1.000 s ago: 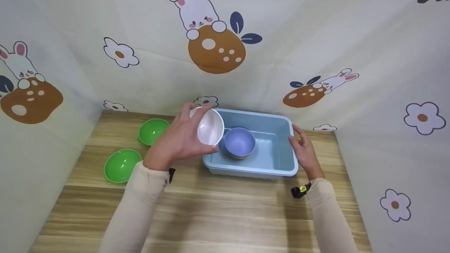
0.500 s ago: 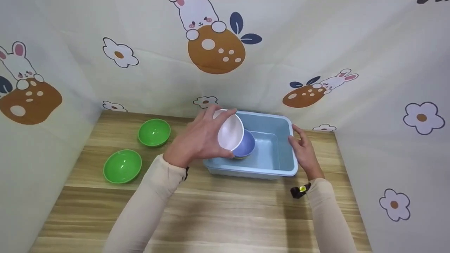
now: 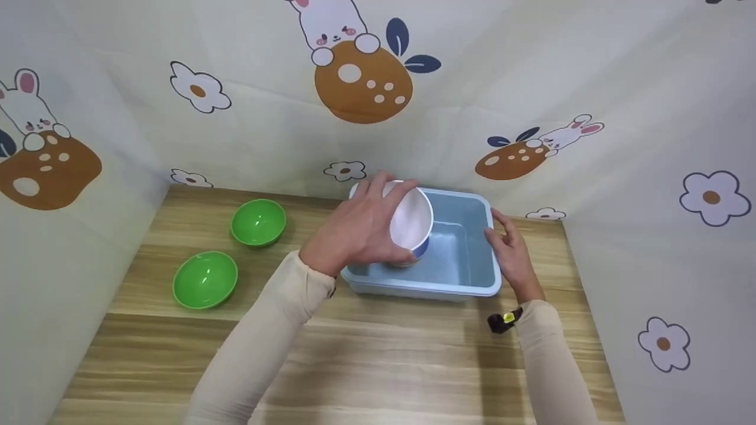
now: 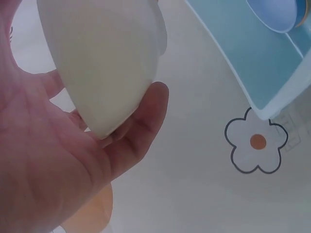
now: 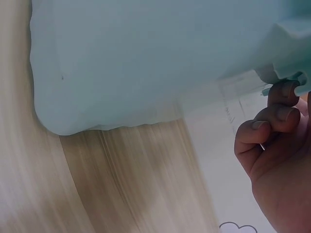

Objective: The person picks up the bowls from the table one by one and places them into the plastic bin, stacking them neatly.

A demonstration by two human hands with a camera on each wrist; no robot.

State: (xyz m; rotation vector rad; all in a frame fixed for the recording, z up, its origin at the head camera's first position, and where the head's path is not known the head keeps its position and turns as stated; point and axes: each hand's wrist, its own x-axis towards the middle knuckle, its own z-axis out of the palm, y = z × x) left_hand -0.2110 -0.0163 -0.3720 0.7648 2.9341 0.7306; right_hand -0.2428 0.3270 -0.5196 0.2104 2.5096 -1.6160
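Tilted on its side, a white bowl (image 3: 413, 219) is held by its rim and outside between the thumb and fingers of my left hand (image 3: 361, 229). It hangs over the left half of a light blue plastic basin (image 3: 452, 290). Beneath it in the basin sits a purple-blue bowl (image 3: 422, 248), mostly covered by the white one in the head view; the left wrist view shows more of that purple-blue bowl (image 4: 278, 10). My right hand (image 3: 512, 255) grips the basin's right rim, its fingers (image 5: 284, 114) curled at the edge in the right wrist view.
Two green bowls, a farther one (image 3: 258, 222) and a nearer one (image 3: 205, 280), rest at the left of the wooden table (image 3: 331, 348). Pale cloth walls (image 3: 254, 130) with rabbit and flower prints enclose the table at the back and both sides.
My left hand has carried the white bowl rightward, from the basin's left edge to above the purple-blue bowl. The right hand and the basin have stayed in place.
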